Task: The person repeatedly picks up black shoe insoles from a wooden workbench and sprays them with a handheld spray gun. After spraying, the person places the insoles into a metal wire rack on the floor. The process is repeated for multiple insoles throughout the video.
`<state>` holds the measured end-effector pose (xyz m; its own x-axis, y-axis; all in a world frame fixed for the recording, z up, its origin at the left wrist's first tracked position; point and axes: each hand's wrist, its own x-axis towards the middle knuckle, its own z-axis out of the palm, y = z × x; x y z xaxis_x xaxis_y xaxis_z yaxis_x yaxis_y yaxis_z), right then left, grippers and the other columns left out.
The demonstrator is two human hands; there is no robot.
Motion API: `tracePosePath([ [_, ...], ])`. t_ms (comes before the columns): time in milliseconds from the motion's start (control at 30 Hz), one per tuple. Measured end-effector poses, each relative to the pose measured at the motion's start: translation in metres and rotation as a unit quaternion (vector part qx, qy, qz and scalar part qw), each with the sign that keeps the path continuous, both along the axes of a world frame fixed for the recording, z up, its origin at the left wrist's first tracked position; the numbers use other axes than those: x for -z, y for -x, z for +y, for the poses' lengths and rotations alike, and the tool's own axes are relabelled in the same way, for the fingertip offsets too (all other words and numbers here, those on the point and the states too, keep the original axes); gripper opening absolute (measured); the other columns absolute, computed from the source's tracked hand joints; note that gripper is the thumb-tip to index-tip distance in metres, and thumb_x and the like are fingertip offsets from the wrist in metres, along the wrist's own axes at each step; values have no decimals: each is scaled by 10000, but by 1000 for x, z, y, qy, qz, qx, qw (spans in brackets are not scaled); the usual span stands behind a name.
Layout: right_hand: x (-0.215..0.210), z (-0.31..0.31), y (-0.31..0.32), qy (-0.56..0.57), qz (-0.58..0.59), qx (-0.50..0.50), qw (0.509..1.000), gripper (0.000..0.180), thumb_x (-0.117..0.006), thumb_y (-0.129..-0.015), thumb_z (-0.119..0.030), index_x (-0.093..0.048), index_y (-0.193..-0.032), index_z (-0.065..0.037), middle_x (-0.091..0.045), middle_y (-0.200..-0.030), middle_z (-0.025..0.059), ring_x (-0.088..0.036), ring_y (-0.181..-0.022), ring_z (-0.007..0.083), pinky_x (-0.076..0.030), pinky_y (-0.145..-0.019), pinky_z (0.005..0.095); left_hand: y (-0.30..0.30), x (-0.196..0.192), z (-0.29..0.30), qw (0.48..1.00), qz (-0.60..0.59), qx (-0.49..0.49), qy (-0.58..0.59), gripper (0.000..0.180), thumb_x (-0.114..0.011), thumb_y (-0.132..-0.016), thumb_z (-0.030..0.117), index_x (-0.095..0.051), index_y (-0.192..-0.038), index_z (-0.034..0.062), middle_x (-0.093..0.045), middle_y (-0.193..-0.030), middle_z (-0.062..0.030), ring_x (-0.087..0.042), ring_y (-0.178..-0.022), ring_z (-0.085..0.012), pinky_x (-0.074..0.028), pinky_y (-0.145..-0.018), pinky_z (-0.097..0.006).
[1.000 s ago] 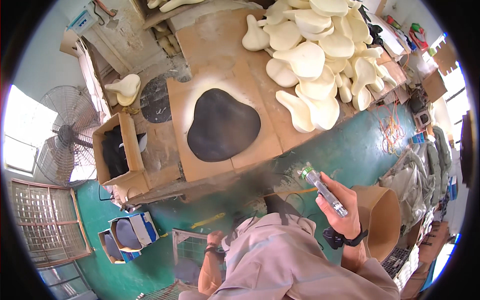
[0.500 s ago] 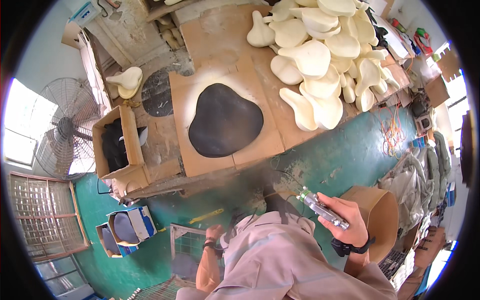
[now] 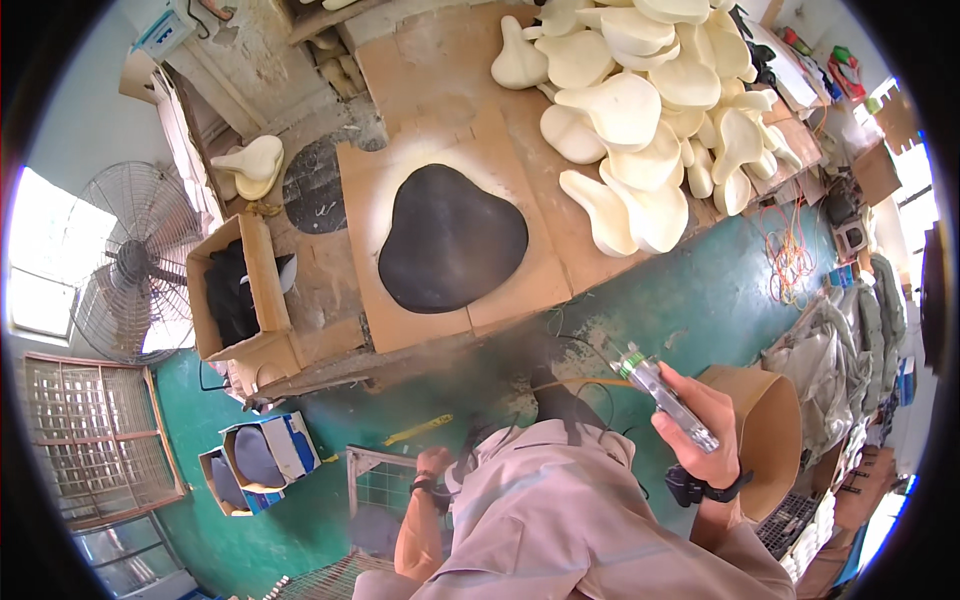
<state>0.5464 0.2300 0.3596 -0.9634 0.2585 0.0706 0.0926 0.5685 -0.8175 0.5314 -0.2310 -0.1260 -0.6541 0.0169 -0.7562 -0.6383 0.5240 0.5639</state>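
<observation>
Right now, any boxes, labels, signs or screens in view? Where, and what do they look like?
Cardboard box: left end of the bench, open top, brown, dark pieces inside.
Two small boxes: on the green floor at lower left, open, white and blue, dark pieces inside.
Wall unit: top left on the wall, small, white and blue.
Device: in the right hand, slim, with a green end; no screen visible.

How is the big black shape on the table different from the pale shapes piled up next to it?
The black shape is dark, while the pale shapes are cream. The black shape lies flat and alone on a cardboard sheet; the pale shapes are heaped over one another, many tilted. The black shape also looks wider than any single pale one. Both have a similar rounded outline, narrower at one end.
</observation>
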Motion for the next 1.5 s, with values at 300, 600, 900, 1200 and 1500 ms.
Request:
tracePosePath([
  [300, 12, 13, -13, 43, -73, -93, 992, 518, -763, -790, -42, -643, -1285, 50, -710, -967, 195, -693, -814, 307, -529, -762, 349, 34, 25, -8, 988, 130, 89, -7, 292, -681, -905, 263, -765, -1012, 5, -749, -818, -87, -690, -766, -156, -553, -705, -343],
  [600, 18, 24, -12, 4, -44, -28, 999, 557, -748, -766, 20, -629, -1311, 29, -695, -941, 180, -669, -762, 305, -513, -702, 337, 193, -82, 55, 959, 267, 94, -5, 210, -647, -956, 127, -732, -1126, 37, -748, -880, -71, -705, -753, -144, -559, -670, -286],
  [900, 29, 45, 12, 12, -38, -12, 999, 631, -759, -738, 34, -610, -1350, 8, -669, -886, 178, -642, -706, 328, -509, -655, 346, 322, -97, 124, 850, 478, 61, 212, 240, -768, -838, 207, -742, -1066, 137, -712, -910, -79, -690, -894, -278, -547, -801, -402],
  [1200, 61, 69, 43, 78, -39, -97, 992, 766, -631, -654, -51, -548, -1412, 28, -656, -943, 195, -635, -777, 376, -533, -732, 376, 329, -98, 185, 860, 365, -37, 355, 229, -807, -779, 192, -754, -1002, 208, -632, -1082, -110, -640, -1026, -344, -532, -868, -450],
  [1500, 65, 93, 81, 69, 20, -66, 995, 714, -692, -704, -55, -552, -1399, 32, -654, -940, 201, -643, -770, 372, -534, -722, 379, 339, -55, 184, 882, 352, -178, 257, 297, -788, -780, 135, -719, -1069, 137, -665, -1035, -119, -654, -914, -322, -541, -797, -431],
])
